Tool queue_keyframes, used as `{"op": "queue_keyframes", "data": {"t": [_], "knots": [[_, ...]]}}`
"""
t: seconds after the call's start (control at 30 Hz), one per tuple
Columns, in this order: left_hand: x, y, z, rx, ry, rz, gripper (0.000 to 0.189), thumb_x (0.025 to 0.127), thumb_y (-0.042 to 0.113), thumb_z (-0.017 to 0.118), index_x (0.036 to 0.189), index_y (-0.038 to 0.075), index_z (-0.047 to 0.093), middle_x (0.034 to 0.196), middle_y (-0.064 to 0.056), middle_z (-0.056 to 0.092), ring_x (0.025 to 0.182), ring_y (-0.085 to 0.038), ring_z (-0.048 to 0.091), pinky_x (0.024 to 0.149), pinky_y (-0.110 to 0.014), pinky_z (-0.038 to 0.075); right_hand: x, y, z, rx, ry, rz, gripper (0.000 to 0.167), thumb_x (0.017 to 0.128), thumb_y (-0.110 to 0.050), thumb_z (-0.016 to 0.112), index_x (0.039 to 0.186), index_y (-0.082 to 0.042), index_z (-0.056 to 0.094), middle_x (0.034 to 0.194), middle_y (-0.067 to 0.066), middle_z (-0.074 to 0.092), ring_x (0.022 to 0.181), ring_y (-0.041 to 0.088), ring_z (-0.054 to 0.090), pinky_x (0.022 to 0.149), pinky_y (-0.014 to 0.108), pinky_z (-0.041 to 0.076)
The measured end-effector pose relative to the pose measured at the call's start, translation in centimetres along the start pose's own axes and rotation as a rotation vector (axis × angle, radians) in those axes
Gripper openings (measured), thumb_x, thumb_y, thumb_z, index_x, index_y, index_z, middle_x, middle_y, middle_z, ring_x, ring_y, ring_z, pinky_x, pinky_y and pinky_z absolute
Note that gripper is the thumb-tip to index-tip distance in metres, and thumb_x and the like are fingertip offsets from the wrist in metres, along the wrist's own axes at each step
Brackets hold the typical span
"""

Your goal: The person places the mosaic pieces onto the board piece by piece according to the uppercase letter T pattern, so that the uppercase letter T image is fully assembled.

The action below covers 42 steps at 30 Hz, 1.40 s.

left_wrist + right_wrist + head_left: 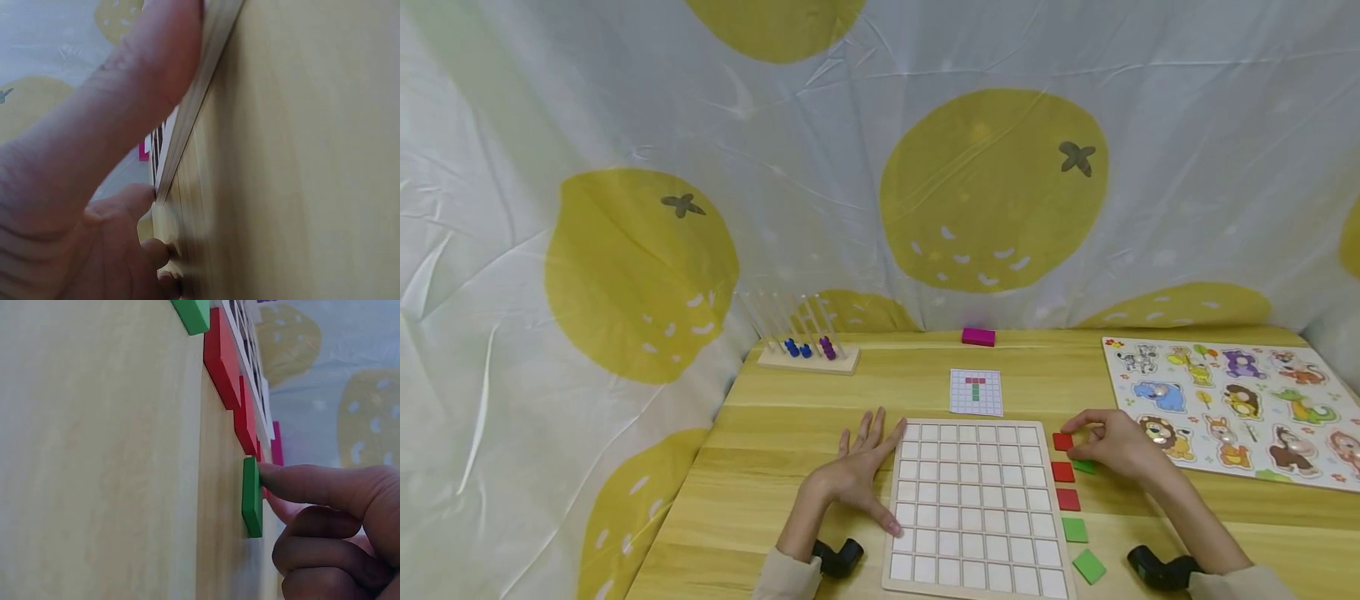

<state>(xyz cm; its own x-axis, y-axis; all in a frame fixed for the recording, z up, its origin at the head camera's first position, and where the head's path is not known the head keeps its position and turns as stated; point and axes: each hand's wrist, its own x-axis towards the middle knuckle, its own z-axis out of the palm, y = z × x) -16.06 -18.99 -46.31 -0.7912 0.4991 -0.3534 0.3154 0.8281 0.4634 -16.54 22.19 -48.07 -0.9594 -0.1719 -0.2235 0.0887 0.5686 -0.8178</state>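
My left hand (855, 477) lies spread along the left side of a wooden grid board (1041, 427) with white squares. Its thumb touches the board's left edge and its index fingertip meets the top left corner. At the board's upper right, my right hand (1116, 442) pinches the topmost red square tile (1062, 442) between thumb and index finger. Under that thumb a green tile (252, 497) lies partly covered. Lower down the same side are two more red tiles (1063, 472) and two green tiles (1074, 530).
Behind the board lies a pattern card (976, 402) showing a red and green T. Farther back are a magenta block (978, 337) and a peg stand (808, 360) with blue and purple pieces. An animal puzzle board (1210, 421) occupies the right; a lemon-print curtain (820, 175) hangs behind.
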Motion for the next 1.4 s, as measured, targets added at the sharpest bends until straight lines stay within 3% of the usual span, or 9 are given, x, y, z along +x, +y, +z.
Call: {"op": "queue_keyframes", "data": {"t": [0.2,0.5,0.8,1.13,1.4], "knots": [[0.2,0.1,0.0,0.004,-0.008,-0.008,0.148,0.06,0.048,0.099,0.168,0.022,0.001,0.171,-0.022,-0.02,0.159,-0.042,-0.02,0.126,-0.069,-0.01,0.0,0.0,0.0,-0.023,0.011,0.006,0.031,0.084,-0.009,0.082,0.112,0.001,0.07,0.058,-0.005,0.04,0.052,0.008,0.036,0.048,0.022,0.032],[0.2,0.2,-0.1,0.005,-0.003,-0.004,0.148,0.06,0.045,0.1,0.168,0.019,0.002,0.17,-0.024,-0.02,0.159,-0.043,-0.02,0.125,-0.07,-0.01,0.2,0.0,-0.1,-0.102,0.01,-0.064,0.028,0.087,-0.013,0.081,0.109,0.001,0.07,0.062,-0.004,0.039,0.054,0.008,0.036,0.051,0.024,0.032],[-0.2,0.0,-0.1,-0.002,0.002,-0.004,0.148,0.059,0.044,0.1,0.168,0.019,0.002,0.17,-0.025,-0.02,0.158,-0.044,-0.019,0.124,-0.071,-0.01,0.7,-2.8,0.9,-0.053,0.001,-0.139,0.03,0.091,-0.018,0.079,0.115,-0.002,0.073,0.065,-0.003,0.04,0.051,0.007,0.031,0.047,0.024,0.031],[0.1,0.0,0.1,0.009,-0.004,0.01,0.148,0.06,0.046,0.099,0.168,0.021,0.0,0.17,-0.024,-0.021,0.158,-0.044,-0.021,0.124,-0.07,-0.011,2.0,-5.5,4.7,-0.02,-0.033,-0.063,0.023,0.085,-0.012,0.084,0.106,-0.006,0.076,0.067,0.0,0.041,0.066,0.016,0.04,0.054,0.025,0.03],[0.0,0.0,0.2,0.01,-0.001,0.006,0.148,0.061,0.046,0.099,0.168,0.021,0.001,0.17,-0.023,-0.02,0.158,-0.043,-0.021,0.124,-0.07,-0.012,3.1,-5.8,6.4,-0.002,-0.011,-0.021,0.023,0.081,-0.009,0.087,0.102,-0.005,0.077,0.06,-0.001,0.036,0.057,0.015,0.034,0.05,0.023,0.027]]}}
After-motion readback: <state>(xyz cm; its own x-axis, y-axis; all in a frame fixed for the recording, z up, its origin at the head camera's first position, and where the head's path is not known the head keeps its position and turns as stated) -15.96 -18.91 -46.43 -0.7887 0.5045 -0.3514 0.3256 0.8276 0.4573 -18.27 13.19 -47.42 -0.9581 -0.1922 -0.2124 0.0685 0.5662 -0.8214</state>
